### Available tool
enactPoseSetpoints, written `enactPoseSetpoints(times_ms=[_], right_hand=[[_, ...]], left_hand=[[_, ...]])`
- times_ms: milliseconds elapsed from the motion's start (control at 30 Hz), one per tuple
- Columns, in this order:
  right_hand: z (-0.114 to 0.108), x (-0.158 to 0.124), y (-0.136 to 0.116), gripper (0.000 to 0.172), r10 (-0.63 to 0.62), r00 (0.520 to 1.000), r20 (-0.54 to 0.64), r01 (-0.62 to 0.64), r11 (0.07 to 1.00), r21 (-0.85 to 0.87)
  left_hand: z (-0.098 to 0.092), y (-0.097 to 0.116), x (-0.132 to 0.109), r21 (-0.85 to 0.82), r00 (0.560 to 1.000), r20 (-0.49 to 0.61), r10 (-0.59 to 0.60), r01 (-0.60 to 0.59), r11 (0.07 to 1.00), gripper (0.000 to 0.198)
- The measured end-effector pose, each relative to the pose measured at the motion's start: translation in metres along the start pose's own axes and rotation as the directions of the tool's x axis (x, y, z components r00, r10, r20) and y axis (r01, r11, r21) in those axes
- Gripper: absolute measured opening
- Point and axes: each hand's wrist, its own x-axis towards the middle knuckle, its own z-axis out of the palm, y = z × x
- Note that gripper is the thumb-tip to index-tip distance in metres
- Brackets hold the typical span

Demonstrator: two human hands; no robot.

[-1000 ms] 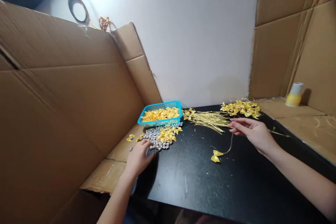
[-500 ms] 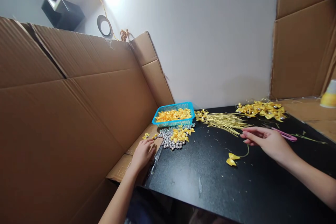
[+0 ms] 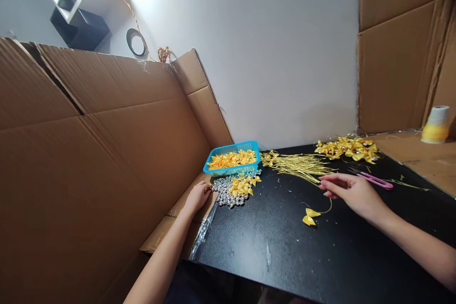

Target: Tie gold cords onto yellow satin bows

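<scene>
At the left edge of the silver beads (image 3: 230, 195), my left hand (image 3: 197, 196) has its fingertips pressed together low over the cardboard. Whatever they pinch is mostly hidden; a bit of yellow shows there. My right hand (image 3: 352, 194), above the black table, pinches a thin yellow cord (image 3: 329, 206) between thumb and fingers. A yellow ribbon bow (image 3: 311, 216) is at the cord's lower end. Several loose yellow bows (image 3: 243, 184) lie on top of the beads. Behind them, a blue basket (image 3: 231, 170) holds many more bows.
A bundle of gold cords (image 3: 302, 164) lies behind my right hand. Pink-handled scissors (image 3: 377, 180) rest to its right. Bows with beads (image 3: 351, 148) are piled at the back, and a spool of yellow thread (image 3: 435, 126) stands far right. Cardboard walls (image 3: 142, 152) flank the black table (image 3: 249, 242).
My left hand has closed its fingers over the spot where small yellow bows lay on the cardboard. My right hand keeps its pinch on the cord. The whole view has shifted slightly.
</scene>
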Motion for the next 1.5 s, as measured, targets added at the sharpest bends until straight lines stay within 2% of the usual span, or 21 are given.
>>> enactPoseSetpoints(times_ms=[200,500,667,800,900,967,1133,1233,1400,1500], right_hand=[[0.001,0.001,-0.002,0.057,0.03,0.999,-0.013,-0.03,0.999,0.03],[0.001,0.0,-0.002,0.055,0.019,1.0,-0.003,-0.019,1.0,0.024],[0.001,0.0,-0.003,0.054,0.004,1.0,0.001,-0.004,1.0,0.019],[0.002,0.0,-0.003,0.057,0.01,1.0,-0.009,-0.01,1.0,0.019],[0.002,0.0,-0.002,0.056,0.001,1.0,-0.005,-0.001,1.0,0.009],[0.002,0.0,-0.001,0.055,-0.008,1.0,-0.002,0.008,1.0,0.003],[0.002,0.0,0.0,0.056,-0.018,1.0,-0.005,0.018,1.0,-0.02],[0.002,-0.001,-0.002,0.058,-0.009,1.0,-0.006,0.009,1.0,-0.026],[0.003,-0.002,-0.005,0.062,0.011,1.0,-0.005,-0.011,0.999,-0.036],[0.003,-0.003,-0.007,0.061,0.019,1.0,-0.008,-0.019,0.999,-0.026]], left_hand=[[-0.007,-0.01,0.008,0.035,0.998,0.045,0.031,-0.033,0.999,0.024],[-0.011,-0.026,0.011,0.064,0.999,0.053,0.002,-0.006,0.998,0.026],[-0.013,-0.035,0.016,0.093,0.997,-0.049,-0.059,0.063,0.994,0.027],[-0.023,-0.049,0.02,0.112,0.973,-0.179,-0.143,0.164,0.98,0.027],[-0.028,-0.058,0.021,0.111,0.961,-0.215,-0.176,0.203,0.973,0.028],[-0.027,-0.058,0.021,0.105,0.966,-0.194,-0.17,0.193,0.976,0.028],[-0.011,-0.047,0.021,0.046,0.995,-0.062,-0.084,0.087,0.995,0.027],[-0.007,-0.044,0.022,-0.012,0.998,-0.044,-0.05,0.049,0.999,0.027],[-0.024,-0.056,0.02,-0.058,0.979,-0.179,-0.096,0.087,0.995,0.031],[-0.032,-0.054,0.012,-0.042,0.958,-0.258,-0.125,0.118,0.992,0.028]])
